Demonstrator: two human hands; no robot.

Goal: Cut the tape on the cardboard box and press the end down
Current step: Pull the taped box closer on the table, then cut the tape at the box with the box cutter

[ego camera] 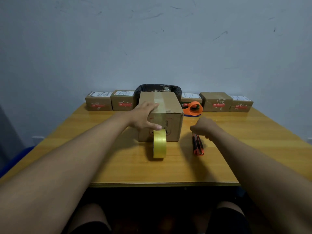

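Note:
A brown cardboard box (170, 105) stands mid-table with clear tape running over its top and down its front face. A yellow tape roll (159, 144) stands on edge against the box's front, still joined to that strip. My left hand (143, 115) lies over the box's front left top edge, fingers on the tape, thumb low on the front just above the roll. My right hand (203, 126) hovers right of the box, fingers curled down over the top end of an orange and black utility knife (197, 145) lying on the table. Whether it grips the knife is unclear.
The wooden table (118, 166) has its near edge toward me. An orange tape dispenser (194, 108) sits behind the box to the right. Several small labelled parcels (98, 101) line the far edge by the wall, with a black-lined bin (158, 88) behind the box.

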